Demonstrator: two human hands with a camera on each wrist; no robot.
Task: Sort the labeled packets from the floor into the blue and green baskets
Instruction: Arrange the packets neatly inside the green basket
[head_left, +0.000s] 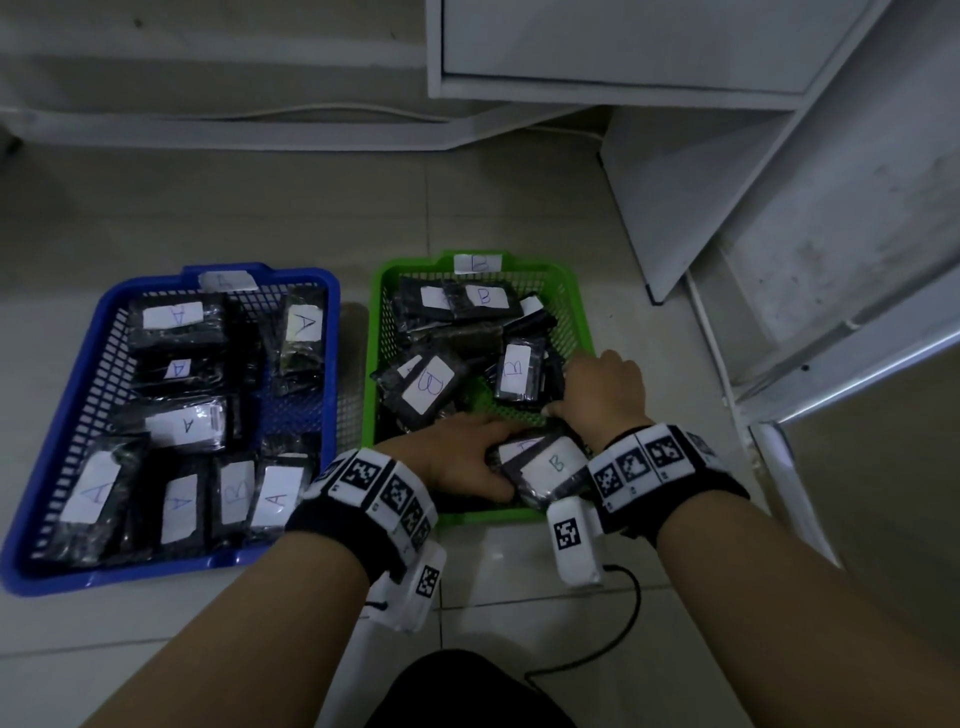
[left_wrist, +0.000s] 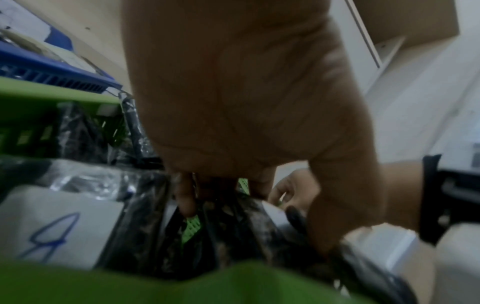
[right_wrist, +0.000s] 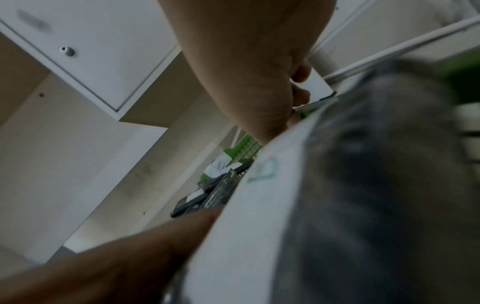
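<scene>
On the tiled floor stand a blue basket (head_left: 306, 273) of black packets labelled A and a green basket (head_left: 372, 338) of packets labelled B. One packet labelled B (head_left: 235, 491) lies in the blue basket's near row. My left hand (head_left: 498, 462) grips a small stack of B packets (head_left: 550, 462) at the green basket's near edge, thumb below and fingers on top. My right hand (head_left: 571, 410) curls over the far end of that stack. In the left wrist view my left hand (left_wrist: 223, 201) closes on the black packets (left_wrist: 246, 226). The right wrist view is filled by the packet's white label (right_wrist: 259, 205).
White cabinets and shelf boards (head_left: 779, 208) rise behind and to the right of the baskets. A black cable (head_left: 623, 623) loops on the floor by my right forearm. Bare tiles (head_left: 208, 208) lie beyond both baskets.
</scene>
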